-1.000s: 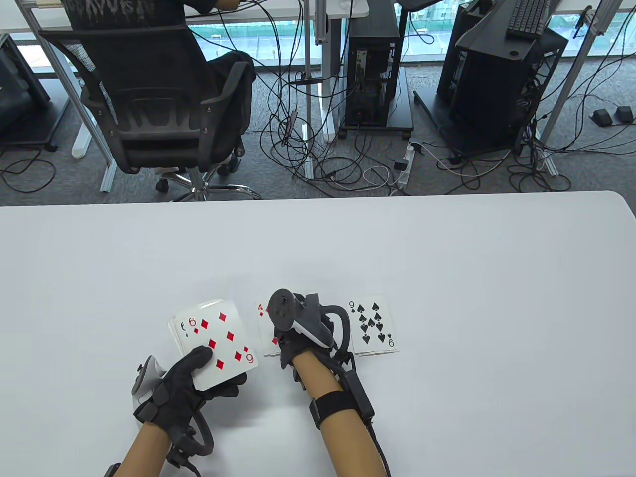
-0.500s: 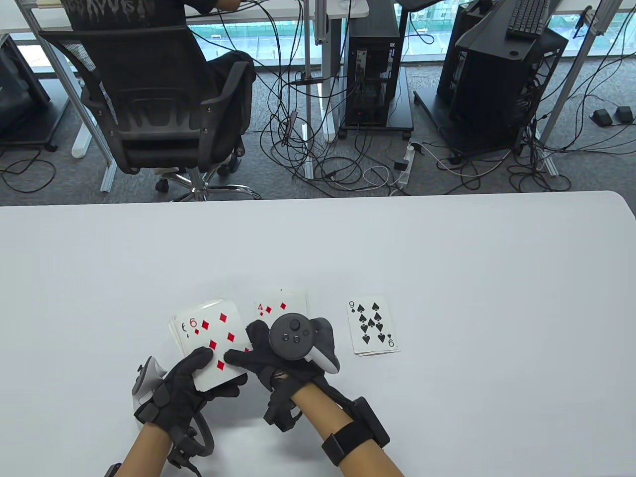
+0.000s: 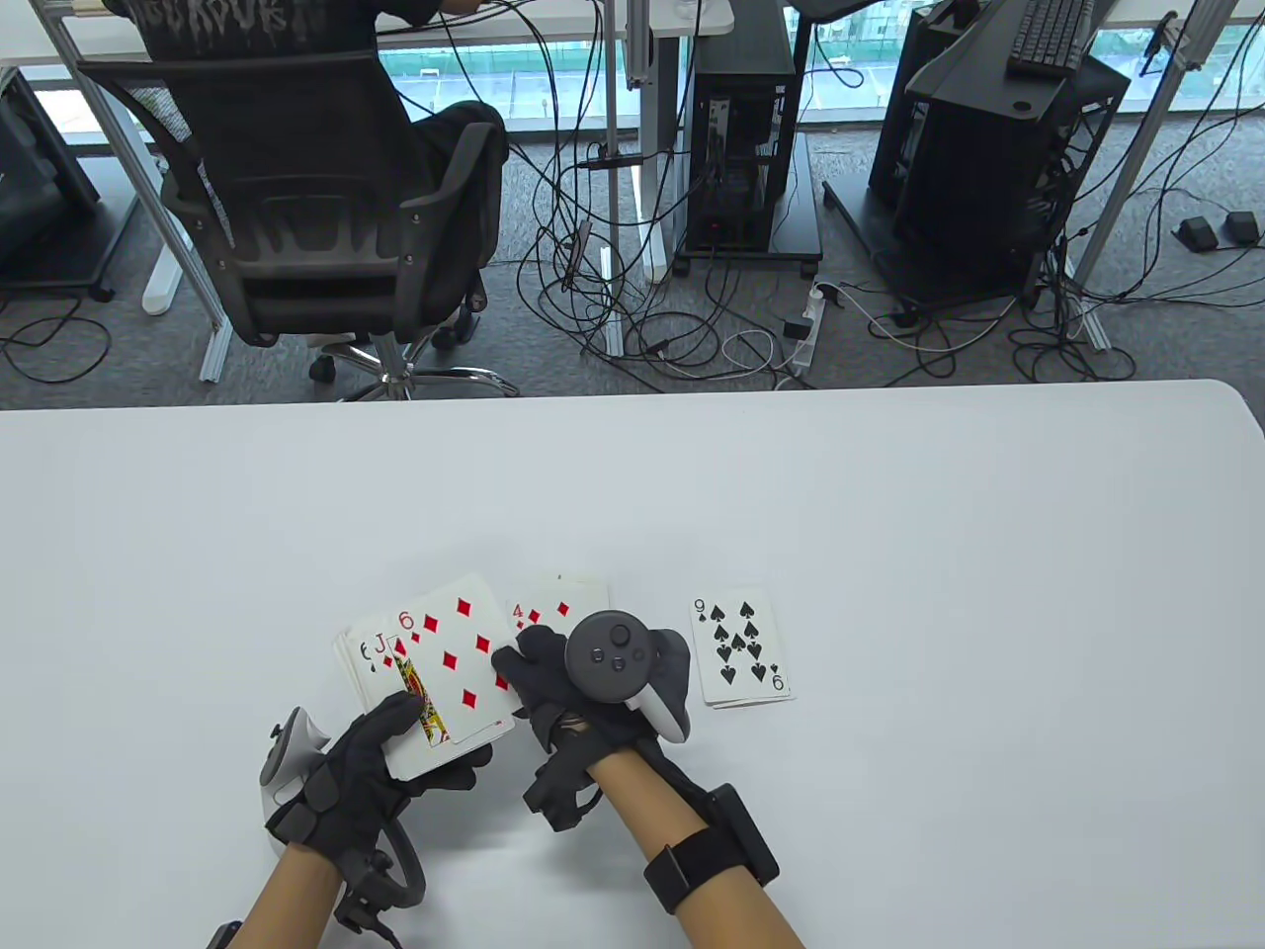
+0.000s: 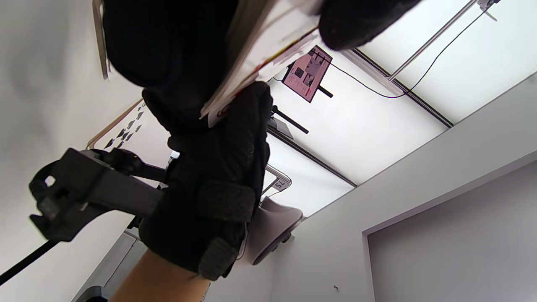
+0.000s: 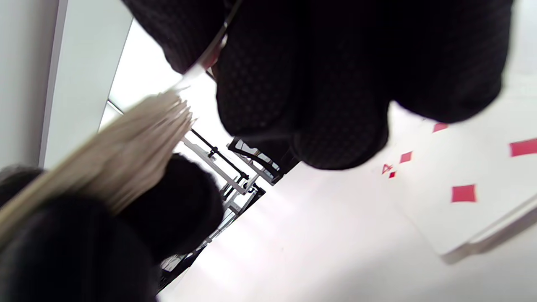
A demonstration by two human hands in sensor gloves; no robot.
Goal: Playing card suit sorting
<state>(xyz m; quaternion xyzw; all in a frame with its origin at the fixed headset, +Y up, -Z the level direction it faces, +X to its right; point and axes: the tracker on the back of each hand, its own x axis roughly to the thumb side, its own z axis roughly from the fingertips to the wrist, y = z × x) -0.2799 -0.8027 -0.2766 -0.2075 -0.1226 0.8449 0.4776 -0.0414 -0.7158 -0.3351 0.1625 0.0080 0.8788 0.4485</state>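
Mid-sort near the tabletop's near edge: nine of diamonds drawn sideways off the held deck.

Worked on a white tabletop point(image 3: 889, 474), all cards close to its near edge, left of centre. Held the deck point(image 3: 395, 692) face up in the left hand point(image 3: 371, 766), fingers curled round it, a jack exposed beneath. Pinched the nine of diamonds point(image 3: 460, 652) at its right edge with the right hand point(image 3: 553, 692), fingers clenched on the card, partly slid off. Lay just beyond: the diamond pile point(image 3: 558, 603), topped by a four; further toward the right edge, the spade pile point(image 3: 741, 652), showing a nine. Judged next: carry the nine over and release it flat on the diamonds, square with the four.
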